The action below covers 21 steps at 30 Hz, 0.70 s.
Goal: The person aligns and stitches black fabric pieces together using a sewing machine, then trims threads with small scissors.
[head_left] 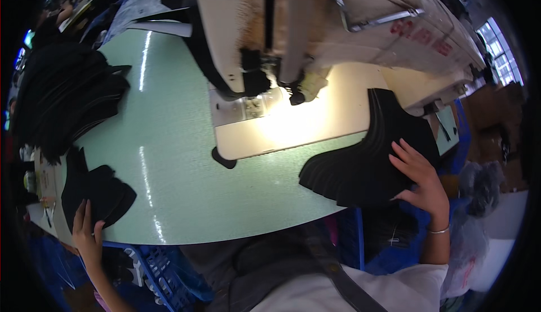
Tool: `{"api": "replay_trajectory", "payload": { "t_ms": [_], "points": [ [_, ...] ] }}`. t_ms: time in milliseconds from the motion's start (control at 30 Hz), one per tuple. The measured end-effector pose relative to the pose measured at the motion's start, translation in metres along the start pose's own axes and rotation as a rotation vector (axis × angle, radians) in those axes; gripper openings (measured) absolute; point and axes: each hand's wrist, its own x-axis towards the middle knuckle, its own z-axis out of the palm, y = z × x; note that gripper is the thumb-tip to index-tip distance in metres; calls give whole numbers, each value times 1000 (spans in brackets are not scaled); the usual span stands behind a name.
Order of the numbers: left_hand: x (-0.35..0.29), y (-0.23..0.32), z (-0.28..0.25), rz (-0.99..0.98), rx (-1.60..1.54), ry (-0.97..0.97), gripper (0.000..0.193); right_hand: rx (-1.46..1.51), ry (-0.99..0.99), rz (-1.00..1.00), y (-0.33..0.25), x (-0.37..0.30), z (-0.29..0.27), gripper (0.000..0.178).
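My left hand point(86, 234) lies on the near edge of a small stack of black cut fabric pieces point(101, 191) at the left of the table, fingers stretched and thumb apart. At the right, a fanned stack of black boot-shaped fabric pieces point(358, 168) rests on the table beside the sewing machine point(360, 36). My right hand point(420, 179) is spread flat on its right part. The machine's lamp lights its pale bed point(270, 134); dark parts of the head partly hide the needle area.
A tall pile of black fabric pieces point(67, 92) stands at the far left of the green table point(186, 199). Below the near edge are a blue plastic basket point(160, 275) and, at right, clear plastic bags point(470, 239). Brown cardboard boxes point(490, 114) stand farther right.
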Motion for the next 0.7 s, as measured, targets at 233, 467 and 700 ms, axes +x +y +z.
{"api": "replay_trajectory", "payload": {
  "t_ms": [233,467,700],
  "points": [
    [3,6,7,0,97,51,56,118,-15,-14,13,7,-8,87],
    [30,-9,15,-148,-311,106,65,183,-71,-36,24,12,-17,90],
    [37,-9,-4,-96,-493,-85,104,241,-89,-8,26,8,-18,83]
  ]
}}
